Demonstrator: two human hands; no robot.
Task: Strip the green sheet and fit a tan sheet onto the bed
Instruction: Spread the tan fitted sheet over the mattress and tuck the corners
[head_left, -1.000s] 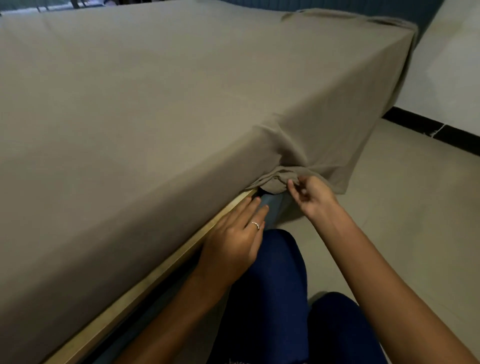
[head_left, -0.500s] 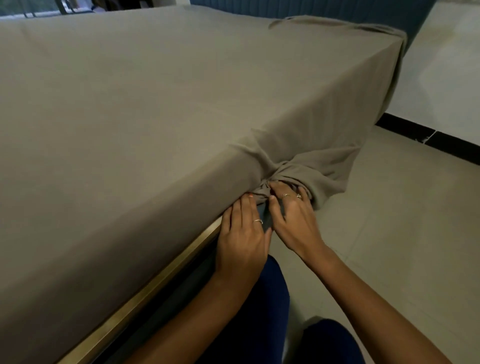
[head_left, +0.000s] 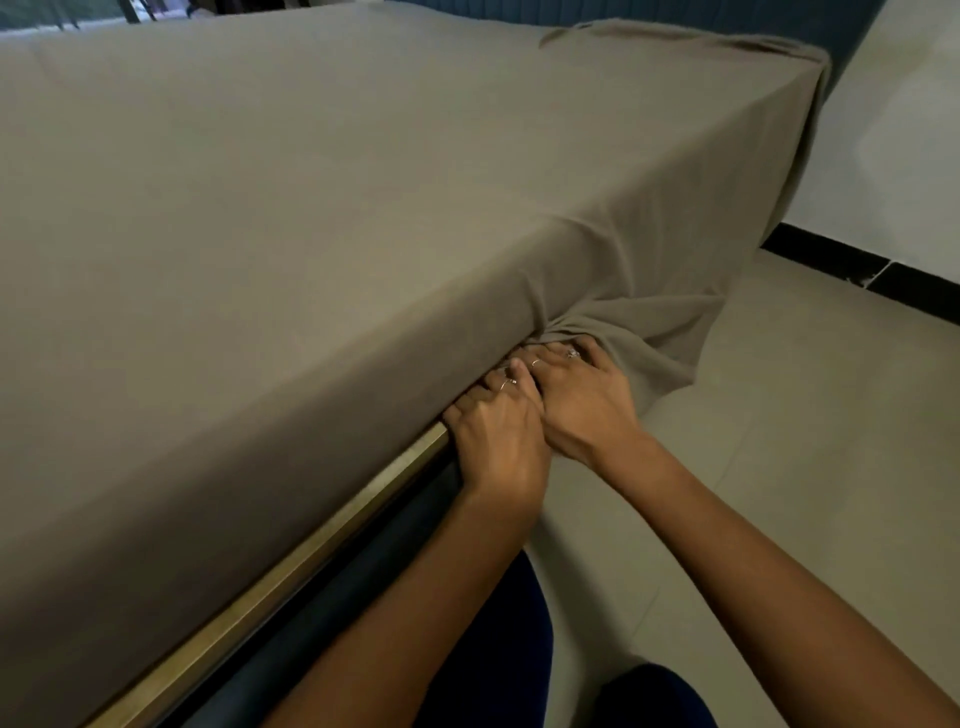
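A tan sheet covers the whole mattress and hangs over its side. At the near corner the fabric bunches into folds, and a loose flap drapes down to the floor. My left hand presses into the gap between the mattress and the gold-trimmed bed frame, fingertips hidden under the sheet's edge. Touching it on the right, my right hand pushes the bunched fabric in under the corner, fingers stretched forward. No green sheet is in view.
A beige tiled floor runs along the bed's right side to a white wall with a black skirting. A blue headboard stands at the far end. My knees in blue trousers are close to the frame.
My right hand let go of the pinched sheet corner and came beside the left. Both hands have pushed deeper under the mattress edge, and the bunched fabric has moved in with them.
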